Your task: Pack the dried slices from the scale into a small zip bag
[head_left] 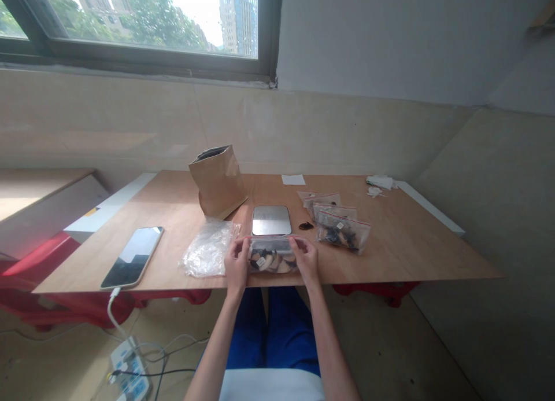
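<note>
Both hands [236, 265] [306, 261] grip filled bag [272, 256]; contents blurry.

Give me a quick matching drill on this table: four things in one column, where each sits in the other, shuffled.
Things:
1. brown paper bag
2. phone
3. small scale
4. filled zip bag

Places:
A. near the table's left edge, cable plugged in
B. between left hand and right hand, at the near edge
C. standing open toward the back, left of centre
D. just behind the held bag, mid-table

Pairs: 1-C, 2-A, 3-D, 4-B
</note>
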A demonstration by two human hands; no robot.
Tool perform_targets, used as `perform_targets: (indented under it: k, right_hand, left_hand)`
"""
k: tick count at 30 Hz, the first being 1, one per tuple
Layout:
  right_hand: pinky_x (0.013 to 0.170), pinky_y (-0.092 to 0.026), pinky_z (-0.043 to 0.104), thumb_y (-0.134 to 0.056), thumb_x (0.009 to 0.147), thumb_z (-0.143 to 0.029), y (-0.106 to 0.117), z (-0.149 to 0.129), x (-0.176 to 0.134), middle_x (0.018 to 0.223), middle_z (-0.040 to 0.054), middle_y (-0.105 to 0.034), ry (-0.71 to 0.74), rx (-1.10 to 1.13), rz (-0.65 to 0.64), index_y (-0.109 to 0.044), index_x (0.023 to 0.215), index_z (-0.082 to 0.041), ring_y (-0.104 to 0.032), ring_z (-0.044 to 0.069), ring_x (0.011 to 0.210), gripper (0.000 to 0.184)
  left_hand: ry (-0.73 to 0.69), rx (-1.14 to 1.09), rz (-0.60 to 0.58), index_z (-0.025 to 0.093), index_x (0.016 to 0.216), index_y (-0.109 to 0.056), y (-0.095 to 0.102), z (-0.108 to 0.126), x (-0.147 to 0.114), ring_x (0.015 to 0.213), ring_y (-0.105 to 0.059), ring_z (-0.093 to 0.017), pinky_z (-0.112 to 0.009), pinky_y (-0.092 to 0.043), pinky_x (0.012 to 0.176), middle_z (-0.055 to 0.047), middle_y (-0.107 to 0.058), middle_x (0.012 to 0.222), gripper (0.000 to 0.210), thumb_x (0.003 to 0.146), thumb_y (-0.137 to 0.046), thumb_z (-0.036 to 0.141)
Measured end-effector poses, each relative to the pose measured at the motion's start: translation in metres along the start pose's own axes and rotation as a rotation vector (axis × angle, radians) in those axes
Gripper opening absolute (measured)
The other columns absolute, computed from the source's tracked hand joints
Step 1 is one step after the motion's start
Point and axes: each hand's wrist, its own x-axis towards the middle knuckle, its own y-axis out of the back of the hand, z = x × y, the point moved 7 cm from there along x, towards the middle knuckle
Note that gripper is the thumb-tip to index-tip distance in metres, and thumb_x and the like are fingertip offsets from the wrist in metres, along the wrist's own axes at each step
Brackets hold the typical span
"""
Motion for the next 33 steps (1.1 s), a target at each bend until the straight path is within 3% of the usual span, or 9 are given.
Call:
perform_targets:
  k: [8,12,21,24,33]
  right_hand:
    - [0.077,-0.051,0.029,-0.067,0.073,-0.04,-0.012,0.001,-0.004,0.087,0.0055,-0.071,-0.042,0.065,-0.148,-0.07,0.083,-0.018,-0.066,0.018,0.083,0.025]
    - [0.077,-0.05,0.028,-0.069,0.072,-0.038,-0.017,0.001,-0.005,0.088,0.0049,-0.069,-0.016,0.019,-0.173,-0.071,0.081,-0.017,-0.065,0.018,0.083,0.022]
    - [0.072,-0.049,0.027,-0.067,0.074,-0.037,-0.013,-0.019,-0.008,0.075,0.0015,-0.065,0.057,-0.062,-0.148,-0.068,0.073,-0.018,-0.062,0.016,0.075,0.019]
    - [0.071,-0.05,0.027,-0.067,0.073,-0.038,-0.013,-0.018,-0.009,0.073,0.0014,-0.066,0.033,-0.05,-0.155,-0.068,0.072,-0.018,-0.063,0.016,0.074,0.02]
    - [0.075,-0.052,0.029,-0.065,0.074,-0.041,-0.023,-0.019,-0.013,0.086,0.0052,-0.072,-0.065,0.026,-0.28,-0.071,0.08,-0.018,-0.067,0.02,0.083,0.025]
  left_hand:
    - [0.13,-0.272,-0.14,0.015,0.088,-0.065,-0.009,-0.009,0.003,0.081,-0.061,-0.018,-0.028,-0.048,0.07,-0.005,-0.065,0.088,0.036,0.068,-0.069,0.045]
    - [0.186,-0.245,-0.19,0.013,0.081,-0.067,-0.009,-0.004,0.002,0.076,-0.061,-0.017,-0.028,-0.047,0.069,-0.006,-0.065,0.081,0.035,0.068,-0.069,0.046]
    - [0.12,-0.142,-0.182,0.014,0.081,-0.069,0.0,0.013,-0.003,0.082,-0.06,-0.019,-0.029,-0.046,0.076,-0.007,-0.066,0.083,0.034,0.068,-0.069,0.045]
    - [0.085,-0.11,-0.178,0.015,0.08,-0.069,0.002,0.016,-0.004,0.081,-0.06,-0.018,-0.029,-0.047,0.076,-0.006,-0.067,0.081,0.034,0.069,-0.068,0.047]
    - [0.105,-0.151,-0.329,0.014,0.082,-0.069,-0.009,0.007,-0.006,0.084,-0.063,-0.02,-0.03,-0.049,0.075,-0.009,-0.068,0.086,0.033,0.072,-0.066,0.046]
